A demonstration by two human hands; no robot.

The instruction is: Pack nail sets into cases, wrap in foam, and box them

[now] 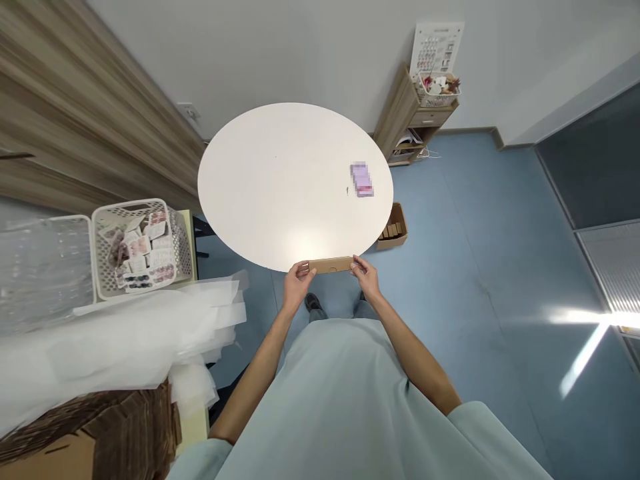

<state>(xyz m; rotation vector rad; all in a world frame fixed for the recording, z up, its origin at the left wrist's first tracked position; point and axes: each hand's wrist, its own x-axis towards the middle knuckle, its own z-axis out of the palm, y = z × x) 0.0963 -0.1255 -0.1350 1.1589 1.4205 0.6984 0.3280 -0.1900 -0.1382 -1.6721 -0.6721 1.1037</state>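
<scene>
A small, narrow brown cardboard box (pixel 330 265) is held level at the near edge of the round white table (pixel 280 193). My left hand (pixel 297 285) grips its left end, thumb on the near side. At the right end, my right hand (pixel 367 277) pinches it between thumb and fingers. The box looks closed, with a half-round notch along its near face. On the right part of the tabletop lies a blurred purple and pink item (pixel 362 179), with a tiny dark speck beside it.
An open carton (pixel 393 230) with several small brown boxes stands on the floor, right of the table. To my left are a white basket (pixel 181 250) of packaged goods, white wrapping sheets (pixel 125 333) and stacked flat cardboard (pixel 130 433). A wooden cabinet (pixel 393 110) stands back right.
</scene>
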